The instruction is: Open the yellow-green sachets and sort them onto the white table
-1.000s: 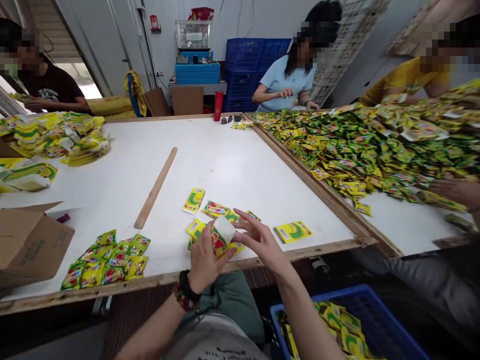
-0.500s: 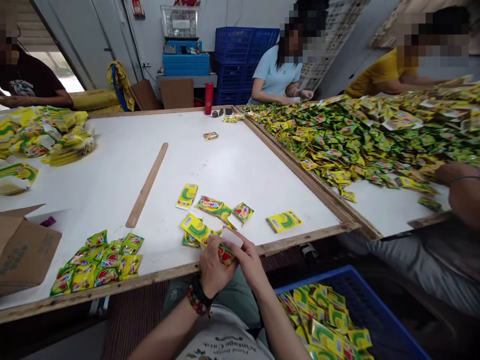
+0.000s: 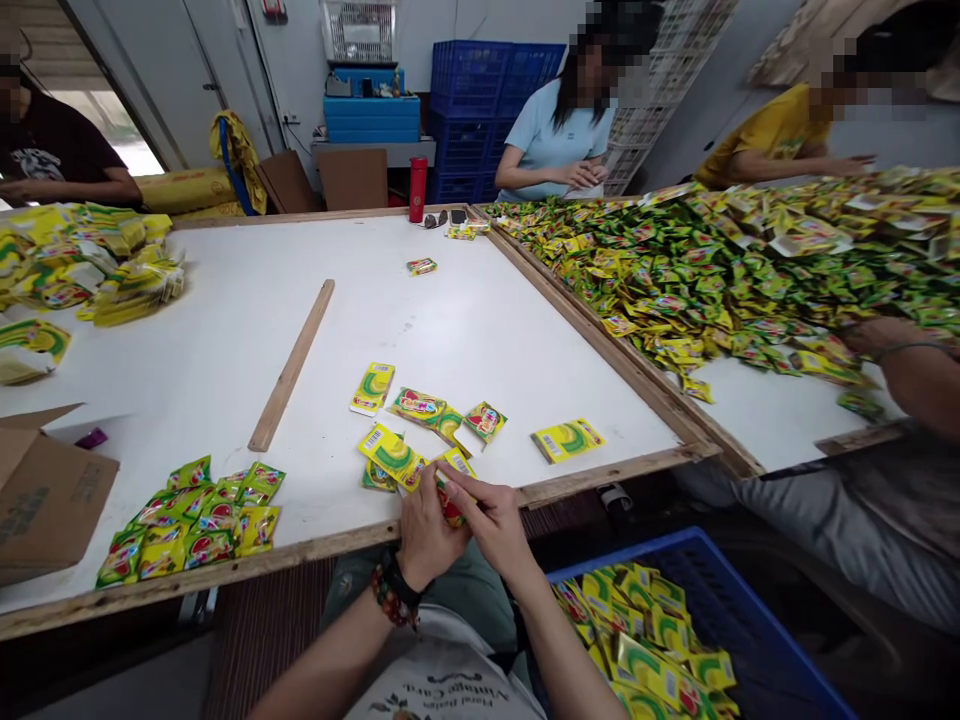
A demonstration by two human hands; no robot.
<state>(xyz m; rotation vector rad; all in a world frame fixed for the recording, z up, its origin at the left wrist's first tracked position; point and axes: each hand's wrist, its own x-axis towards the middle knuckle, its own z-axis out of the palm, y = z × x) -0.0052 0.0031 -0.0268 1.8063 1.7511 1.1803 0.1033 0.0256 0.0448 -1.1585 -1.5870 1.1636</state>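
Just over the table's front edge, my left hand (image 3: 433,530) is closed round a small yellow candy box (image 3: 459,462) that has a red and green printed side. My right hand (image 3: 491,518) pinches the same box from the right, thumb and fingers at its upper end. Fingers cover most of the box. Right beyond my hands lie several loose yellow and green candy boxes, among them one with a barcode (image 3: 391,452) and one with a red fruit print (image 3: 484,422). A group of small green candy sachets (image 3: 206,510) lies to the left of my hands.
A wooden strip (image 3: 292,365) lies on the white table (image 3: 225,330). At the left stand a cardboard box (image 3: 56,500) and piled yellow packaging (image 3: 90,255). A sachet heap (image 3: 712,260) fills the right table, with co-workers around. Below right, a blue crate (image 3: 780,625) holds candy boxes.
The white flap that showed at the held box is out of sight, and a yellow barcoded face shows there. My right fingers have drawn in over the box's top.
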